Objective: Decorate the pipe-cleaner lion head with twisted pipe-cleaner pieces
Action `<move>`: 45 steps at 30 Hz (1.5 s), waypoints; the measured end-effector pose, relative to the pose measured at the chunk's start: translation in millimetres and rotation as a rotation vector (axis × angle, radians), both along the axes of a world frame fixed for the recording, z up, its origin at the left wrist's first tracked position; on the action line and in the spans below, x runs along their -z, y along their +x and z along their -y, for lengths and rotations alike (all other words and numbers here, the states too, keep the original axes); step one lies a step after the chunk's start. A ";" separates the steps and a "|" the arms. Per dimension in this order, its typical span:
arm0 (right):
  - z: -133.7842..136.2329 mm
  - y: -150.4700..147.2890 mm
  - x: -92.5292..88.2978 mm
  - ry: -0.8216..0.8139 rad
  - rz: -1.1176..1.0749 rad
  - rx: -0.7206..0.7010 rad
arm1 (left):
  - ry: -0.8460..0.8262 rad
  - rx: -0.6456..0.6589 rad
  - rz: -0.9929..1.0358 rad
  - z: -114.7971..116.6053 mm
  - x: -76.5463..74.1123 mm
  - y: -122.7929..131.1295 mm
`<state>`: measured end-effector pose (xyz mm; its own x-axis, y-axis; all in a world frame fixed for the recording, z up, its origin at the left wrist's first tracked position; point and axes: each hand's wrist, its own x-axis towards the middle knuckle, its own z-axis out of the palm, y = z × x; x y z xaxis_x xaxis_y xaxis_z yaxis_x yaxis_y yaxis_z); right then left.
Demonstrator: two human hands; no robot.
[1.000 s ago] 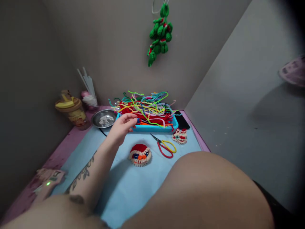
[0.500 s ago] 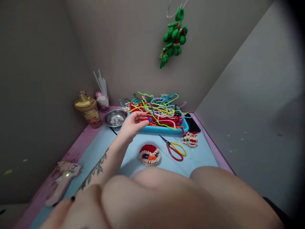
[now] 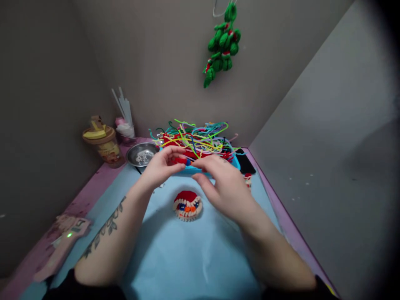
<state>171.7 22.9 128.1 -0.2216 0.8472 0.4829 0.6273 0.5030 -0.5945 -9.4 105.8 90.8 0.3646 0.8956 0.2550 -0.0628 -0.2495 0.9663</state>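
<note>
My left hand [image 3: 162, 166] is closed in a pinch on a short piece of red and blue pipe cleaner [image 3: 183, 160], held just in front of the blue tray [image 3: 200, 168]. My right hand [image 3: 223, 187] hovers beside it, fingers slightly spread, its fingertips close to the same piece. The tray holds a tangled heap of coloured pipe cleaners [image 3: 195, 139]. Below the hands a round red and cream pipe-cleaner figure [image 3: 187, 205] lies on the light blue mat [image 3: 175, 258]. The right hand hides the scissors and most of a second small figure [image 3: 248, 179].
A metal dish [image 3: 142, 154] with small white bits sits left of the tray. Behind it stand a cup of white sticks [image 3: 125, 125] and a yellow-lidded jar [image 3: 101, 141]. A black phone [image 3: 245, 162] lies right of the tray. A green ornament [image 3: 221, 41] hangs on the wall. A device with a green light [image 3: 67, 237] lies front left.
My right hand has come into view and reached up beside the left hand, covering the scissors. The left hand stays pinched on the short piece by the tray.
</note>
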 end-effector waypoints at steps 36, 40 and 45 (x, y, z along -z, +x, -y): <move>-71.0 21.1 74.7 -0.428 -0.865 -0.169 | -0.620 0.215 0.179 1.5 33.3 31.2; -73.1 20.2 77.1 -0.382 -0.856 -0.109 | -0.581 0.204 0.139 2.1 34.8 34.4; -69.9 20.5 76.6 -0.327 -0.784 -0.066 | -0.483 0.042 0.101 -5.2 17.2 18.7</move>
<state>192.2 92.8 51.5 0.0208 0.9678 0.2509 -0.0514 0.2516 -0.9665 9.3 111.0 73.6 0.3977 0.9052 -0.1500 -0.1624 0.2303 0.9595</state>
